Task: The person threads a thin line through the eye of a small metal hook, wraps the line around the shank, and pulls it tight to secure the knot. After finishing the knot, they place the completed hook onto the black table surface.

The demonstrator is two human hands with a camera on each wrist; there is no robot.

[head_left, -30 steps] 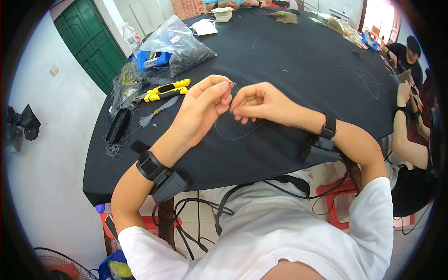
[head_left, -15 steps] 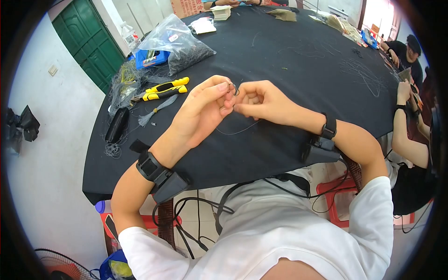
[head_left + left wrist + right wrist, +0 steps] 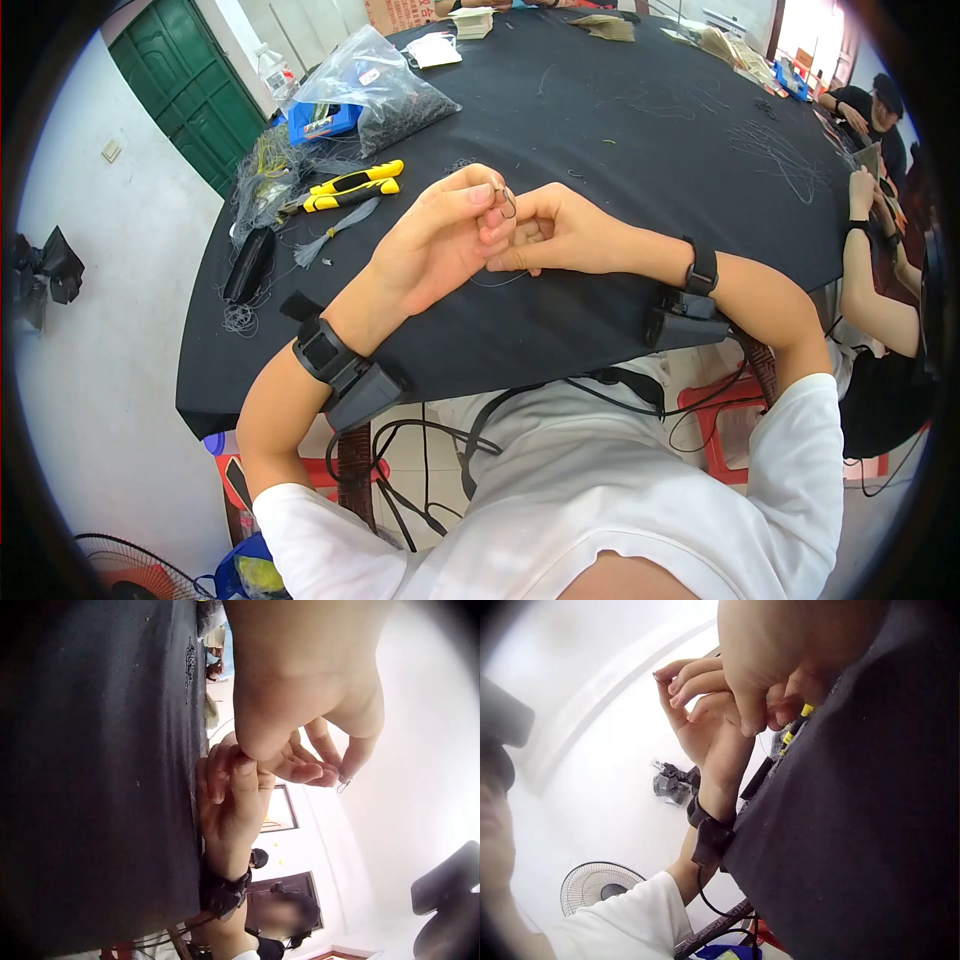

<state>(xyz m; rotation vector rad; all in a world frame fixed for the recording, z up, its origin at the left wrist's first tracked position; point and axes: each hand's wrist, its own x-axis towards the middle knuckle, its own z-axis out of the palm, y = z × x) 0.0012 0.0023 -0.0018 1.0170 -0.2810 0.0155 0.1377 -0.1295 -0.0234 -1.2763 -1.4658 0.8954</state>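
Between thumb and index finger, my left hand (image 3: 440,225) pinches a small dark fish hook (image 3: 510,206), its bend sticking out past the fingertips. The same fish hook (image 3: 344,785) shows at the fingertips in the left wrist view. Close against the left fingers, my right hand (image 3: 570,235) has its thumb and index finger together on a thin clear fishing line (image 3: 505,284), which loops below both hands over the black table. In the right wrist view the fishing line (image 3: 762,742) hangs by the right thumb. The exact grip point is hidden behind the fingers.
Yellow-black pliers (image 3: 352,187), a tied bundle of line (image 3: 337,234) and a black case (image 3: 250,266) lie left on the black tablecloth (image 3: 620,300). Behind them stand a clear bag of dark pieces (image 3: 400,110) and a blue box (image 3: 325,120). Other people sit around the table.
The right hand has moved slightly down and toward the left hand, now overlapping its lower fingers. The hook in the left fingers has come into clearer view. The line loop below shows less.
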